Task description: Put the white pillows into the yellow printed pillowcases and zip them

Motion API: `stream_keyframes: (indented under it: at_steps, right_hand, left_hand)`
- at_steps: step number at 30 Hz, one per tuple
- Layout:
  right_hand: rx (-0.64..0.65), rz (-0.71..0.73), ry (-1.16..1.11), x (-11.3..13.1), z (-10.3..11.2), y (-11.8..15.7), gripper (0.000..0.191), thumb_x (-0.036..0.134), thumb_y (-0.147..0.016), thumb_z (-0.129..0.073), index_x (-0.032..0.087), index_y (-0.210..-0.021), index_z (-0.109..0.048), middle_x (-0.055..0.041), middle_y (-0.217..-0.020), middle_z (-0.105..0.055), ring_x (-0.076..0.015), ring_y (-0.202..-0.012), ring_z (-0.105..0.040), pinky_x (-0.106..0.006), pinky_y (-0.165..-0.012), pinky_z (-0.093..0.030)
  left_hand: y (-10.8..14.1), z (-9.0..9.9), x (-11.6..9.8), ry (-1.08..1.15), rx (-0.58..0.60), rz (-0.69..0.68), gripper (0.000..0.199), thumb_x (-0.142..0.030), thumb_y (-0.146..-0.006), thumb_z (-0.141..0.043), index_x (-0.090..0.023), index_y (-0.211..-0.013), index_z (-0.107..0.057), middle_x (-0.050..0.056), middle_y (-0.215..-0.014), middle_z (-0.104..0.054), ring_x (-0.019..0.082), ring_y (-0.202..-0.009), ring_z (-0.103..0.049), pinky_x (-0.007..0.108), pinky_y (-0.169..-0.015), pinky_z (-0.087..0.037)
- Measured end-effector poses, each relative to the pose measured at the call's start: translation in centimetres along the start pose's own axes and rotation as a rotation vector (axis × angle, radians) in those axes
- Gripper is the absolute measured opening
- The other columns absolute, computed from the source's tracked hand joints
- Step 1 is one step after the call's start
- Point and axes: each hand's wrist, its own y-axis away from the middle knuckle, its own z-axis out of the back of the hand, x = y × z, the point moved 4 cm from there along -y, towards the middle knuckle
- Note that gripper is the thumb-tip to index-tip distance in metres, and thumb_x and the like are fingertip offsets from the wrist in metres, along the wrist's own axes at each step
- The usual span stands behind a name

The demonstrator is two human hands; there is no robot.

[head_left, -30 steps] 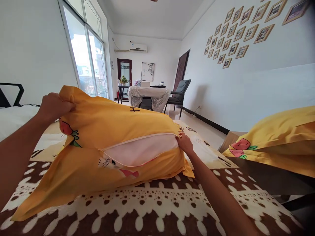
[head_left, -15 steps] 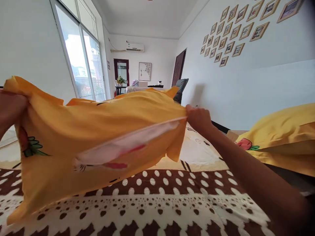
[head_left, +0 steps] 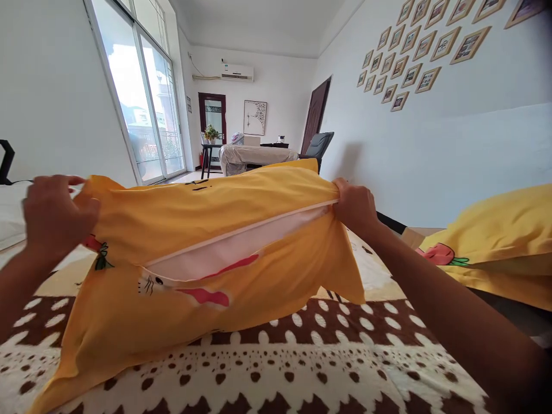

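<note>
A yellow pillowcase (head_left: pixel 224 201) with a printed rabbit face, pink shapes and a carrot is stretched between my hands above the bed. My left hand (head_left: pixel 60 213) is closed at its upper left corner, thumb in front. My right hand (head_left: pixel 356 204) is closed in a fist on the upper right edge, bunching the fabric. A pale band slants across the front up to the right hand. The lower left corner droops toward the blanket, and a loose flap hangs below the right hand. Whether anything is inside I cannot tell.
A brown and cream patterned blanket (head_left: pixel 259 368) covers the bed. At the right lies a yellow pillow (head_left: pixel 504 236) with a similar carrot print. Farther back stand a covered table (head_left: pixel 259 155), a dark office chair (head_left: pixel 319 146) and a potted plant (head_left: pixel 211 133).
My left hand has moved right and slightly down with its corner of the pillowcase. The right hand has shifted slightly right. The fabric sits lower, showing more of the table behind.
</note>
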Motion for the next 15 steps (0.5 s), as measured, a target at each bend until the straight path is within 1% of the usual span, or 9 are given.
stream_keyframes:
  at_steps: [1,2,3,5,6,8,11,13,15]
  right_hand:
    - [0.009,0.016,0.011,0.2,0.3,0.1,0.035,0.017,-0.079,-0.042,0.016,-0.111,-0.056,-0.0141,-0.081,-0.067,-0.0312,-0.076,-0.061,-0.031,-0.059,-0.033]
    - [0.021,0.030,0.026,0.5,0.6,0.2,0.035,0.016,-0.078,-0.042,0.016,-0.111,-0.056,-0.0146,-0.082,-0.067,-0.0313,-0.076,-0.061,-0.031,-0.060,-0.033]
    - [0.034,0.042,0.041,0.8,0.8,0.2,0.035,0.016,-0.078,-0.043,0.016,-0.111,-0.056,-0.0150,-0.083,-0.067,-0.0314,-0.077,-0.062,-0.031,-0.060,-0.034]
    - [0.055,0.060,0.062,1.3,1.0,0.2,0.034,0.015,-0.079,-0.043,0.016,-0.110,-0.057,-0.0157,-0.085,-0.067,-0.0313,-0.079,-0.062,-0.031,-0.061,-0.035]
    - [0.073,0.070,0.072,1.4,0.9,0.2,0.034,0.014,-0.079,-0.043,0.016,-0.109,-0.058,-0.0158,-0.087,-0.067,-0.0310,-0.080,-0.062,-0.031,-0.062,-0.035]
    - [0.135,0.090,0.094,1.3,0.0,0.1,0.032,0.014,-0.079,-0.043,0.016,-0.107,-0.060,-0.0156,-0.088,-0.067,-0.0299,-0.082,-0.063,-0.031,-0.063,-0.037]
    - [0.262,0.157,0.114,0.5,-2.8,0.5,0.031,0.014,-0.077,-0.048,0.018,-0.103,-0.063,-0.0134,-0.089,-0.068,-0.0275,-0.084,-0.063,-0.030,-0.066,-0.039]
    - [0.334,0.223,0.084,-0.1,-5.0,1.3,0.029,0.016,-0.078,-0.048,0.018,-0.101,-0.065,-0.0126,-0.089,-0.068,-0.0262,-0.083,-0.063,-0.030,-0.067,-0.040]
    - [0.400,0.293,0.040,-0.3,-7.2,2.6,0.024,0.017,-0.080,-0.046,0.017,-0.093,-0.066,-0.0123,-0.086,-0.069,-0.0247,-0.080,-0.062,-0.030,-0.068,-0.040]
  left_hand:
    - [2.1,-0.5,-2.0,0.060,0.043,-0.125,0.026,-0.027,-0.067,-0.050,-0.020,-0.091,-0.054,0.007,-0.098,-0.059,0.029,-0.101,-0.052,0.045,-0.096,-0.039]
    - [4.5,-1.4,-3.9,0.160,0.184,-0.277,0.025,-0.030,-0.074,-0.047,-0.021,-0.096,-0.055,0.006,-0.104,-0.060,0.026,-0.100,-0.054,0.040,-0.094,-0.041]
    - [7.0,-2.6,-5.6,0.255,0.397,-0.413,0.025,-0.033,-0.079,-0.046,-0.023,-0.100,-0.055,0.006,-0.106,-0.060,0.025,-0.099,-0.055,0.036,-0.091,-0.043]
    - [11.2,-5.0,-7.6,0.334,0.769,-0.547,0.022,-0.036,-0.086,-0.042,-0.024,-0.097,-0.056,0.005,-0.102,-0.062,0.023,-0.094,-0.056,0.032,-0.085,-0.043]
    - [12.5,-6.1,-7.9,0.343,0.869,-0.561,0.023,-0.039,-0.087,-0.040,-0.023,-0.092,-0.056,0.005,-0.097,-0.062,0.022,-0.091,-0.055,0.032,-0.083,-0.043]
    - [13.1,-8.3,-7.7,0.316,0.928,-0.510,0.028,-0.044,-0.088,-0.038,-0.021,-0.082,-0.054,0.005,-0.085,-0.060,0.021,-0.082,-0.054,0.030,-0.076,-0.042]
    - [11.7,-11.1,-7.0,0.300,0.964,-0.407,0.035,-0.050,-0.085,-0.040,-0.019,-0.070,-0.047,0.000,-0.067,-0.051,0.016,-0.064,-0.047,0.026,-0.061,-0.037]
    - [10.6,-12.2,-7.1,0.329,1.004,-0.383,0.036,-0.049,-0.084,-0.040,-0.019,-0.066,-0.045,-0.002,-0.059,-0.044,0.013,-0.058,-0.041,0.024,-0.056,-0.033]
    - [9.7,-12.6,-7.7,0.372,0.979,-0.368,0.036,-0.049,-0.083,-0.041,-0.018,-0.066,-0.047,-0.003,-0.057,-0.041,0.012,-0.057,-0.039,0.024,-0.055,-0.032]
